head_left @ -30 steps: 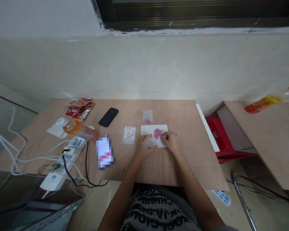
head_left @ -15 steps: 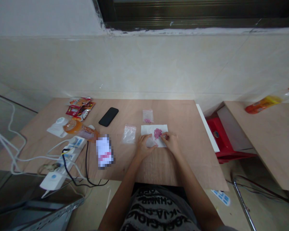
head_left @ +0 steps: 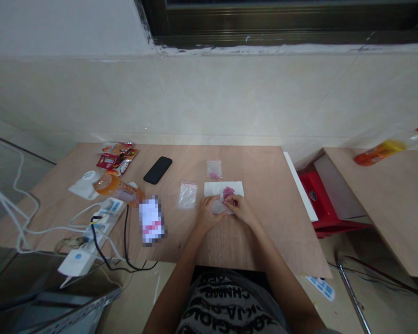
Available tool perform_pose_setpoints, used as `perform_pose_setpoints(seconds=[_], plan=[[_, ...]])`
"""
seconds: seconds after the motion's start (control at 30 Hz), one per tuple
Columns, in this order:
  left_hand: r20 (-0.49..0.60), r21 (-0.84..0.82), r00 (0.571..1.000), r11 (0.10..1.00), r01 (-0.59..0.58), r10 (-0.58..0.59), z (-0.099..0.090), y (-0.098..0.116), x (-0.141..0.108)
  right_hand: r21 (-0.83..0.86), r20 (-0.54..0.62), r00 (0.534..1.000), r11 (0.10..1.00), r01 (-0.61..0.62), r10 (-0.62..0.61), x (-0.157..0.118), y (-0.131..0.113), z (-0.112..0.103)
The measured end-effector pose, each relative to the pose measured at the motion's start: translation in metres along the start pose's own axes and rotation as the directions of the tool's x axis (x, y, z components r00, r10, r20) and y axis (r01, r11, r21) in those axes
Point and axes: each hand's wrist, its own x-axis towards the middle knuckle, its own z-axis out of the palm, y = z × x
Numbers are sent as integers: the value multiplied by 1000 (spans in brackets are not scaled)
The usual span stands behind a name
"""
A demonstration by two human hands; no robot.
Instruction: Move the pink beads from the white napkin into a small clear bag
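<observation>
A heap of small pink beads (head_left: pixel 228 191) lies on a white sheet of paper (head_left: pixel 214 187) on the wooden table. My left hand (head_left: pixel 207 214) rests on the sheet's left and front edge, thumb and fingers spread apart. Just in front of the heap, the fingertips of my right hand (head_left: pixel 239 207) are pinched together over the sheet; whatever they hold is too small to make out. Behind the sheet is a small clear zip bag (head_left: pixel 214 169) with some pink beads in it. Left of the sheet lies another clear zip bag (head_left: pixel 187 195).
A black phone (head_left: pixel 158 170), a blurred-out phone-like item (head_left: pixel 151 220), an orange drink bottle (head_left: pixel 116 186) and snack packets (head_left: pixel 116 157) lie to the left. A white power strip (head_left: pixel 90 236) with cables is at the left edge. Right of the table stands a red stool (head_left: pixel 320 199).
My right hand has moved a little left and toward me, from the edge of the bead heap to near my left thumb. My left hand stays almost in place.
</observation>
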Motion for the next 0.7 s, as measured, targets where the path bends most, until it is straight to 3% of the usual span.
perform_pose_setpoints(seconds=[0.13, 0.3, 0.53, 0.7], plan=[[-19, -7, 1000, 1000, -21, 21, 1, -1, 0, 48, 21, 1000, 999, 8, -9, 0, 0, 1], [-16, -22, 1000, 1000, -19, 19, -1, 1, 1, 24, -78, 997, 999, -27, 29, -1, 8, -7], [4, -6, 1000, 1000, 3, -3, -2, 2, 1, -213, -259, 964, 971, -113, 55, -3, 25, -24], [5, -3, 1000, 1000, 21, -21, -2, 3, 1, -340, -273, 958, 923, -179, 85, -3, 25, -27]])
